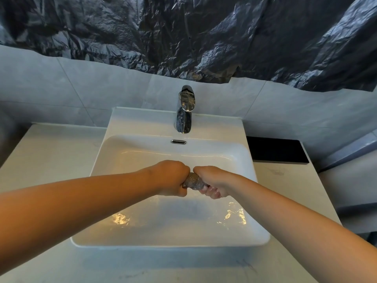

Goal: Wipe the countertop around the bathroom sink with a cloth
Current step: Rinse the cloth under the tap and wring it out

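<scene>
At the left of the frame your countertop (51,154) runs pale beside the sink (142,125), and nothing on it shows whether it has been wiped. Moving in, your left hand (173,178) is fisted tight round one end of the cloth (193,181), a small grey twisted wad held over the basin at the middle of the frame. Your right hand (212,183) meets it from the other side, fingers curled round the other end, knuckles nearly touching the left. Water gleams in the basin below. The tap (184,111) stands behind, with no stream showing from it. This looks like wringing, so I judge you to be preparing the cloth. Wiping the counter, including the stretch at right near the black slab (277,150), looks left to do.
</scene>
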